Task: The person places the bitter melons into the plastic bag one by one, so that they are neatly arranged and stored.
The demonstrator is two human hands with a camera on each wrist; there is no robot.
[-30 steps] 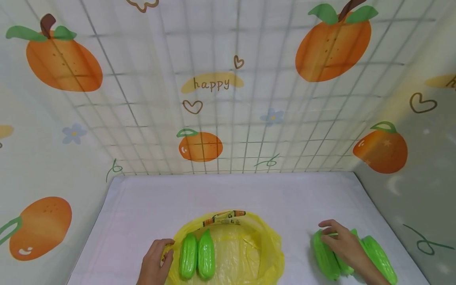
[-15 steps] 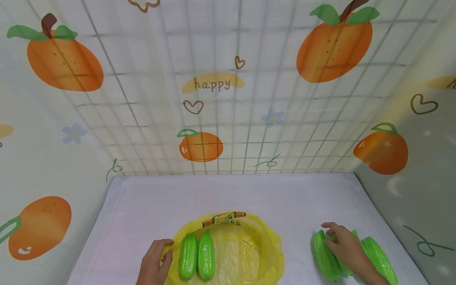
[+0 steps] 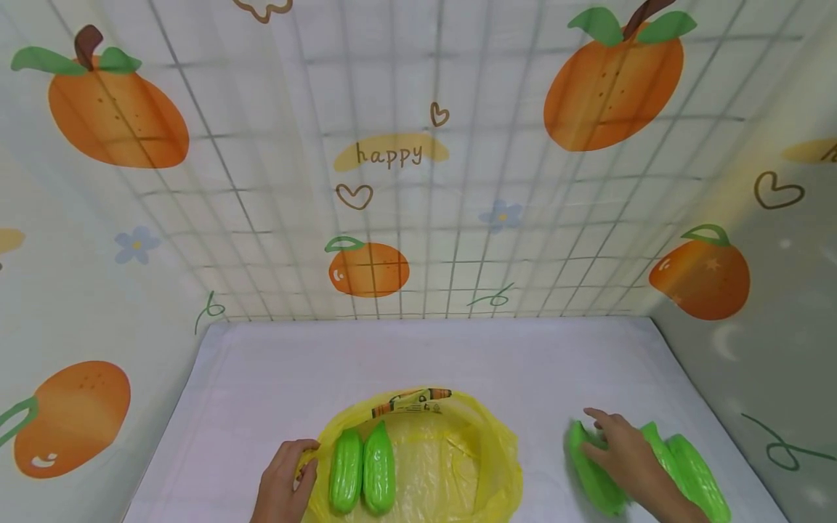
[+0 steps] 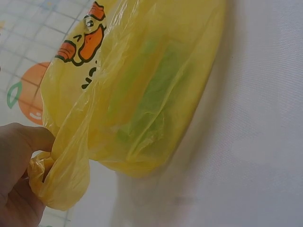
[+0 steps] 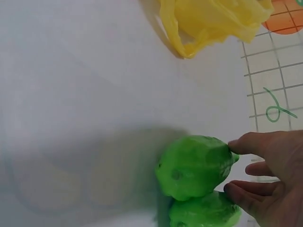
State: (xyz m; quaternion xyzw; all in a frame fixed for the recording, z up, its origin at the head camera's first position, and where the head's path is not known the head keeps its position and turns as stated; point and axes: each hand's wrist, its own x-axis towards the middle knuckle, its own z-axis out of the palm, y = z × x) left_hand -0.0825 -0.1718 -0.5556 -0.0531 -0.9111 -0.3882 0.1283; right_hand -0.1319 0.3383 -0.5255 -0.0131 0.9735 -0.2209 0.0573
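Left hand [image 3: 284, 479] pinches yellow bag [image 3: 434, 465] at its left rim; thin, likely floppy and tearable. Two green gourds [image 3: 378, 468] lie inside bag, left half. Right of bag: nearest loose gourd [image 5: 194, 165], far end between right hand's [image 3: 628, 454] fingers and thumb. Glossy, probably light, firm, slick; take it mid-body. Other gourds [image 3: 700, 476] farther right of bag.
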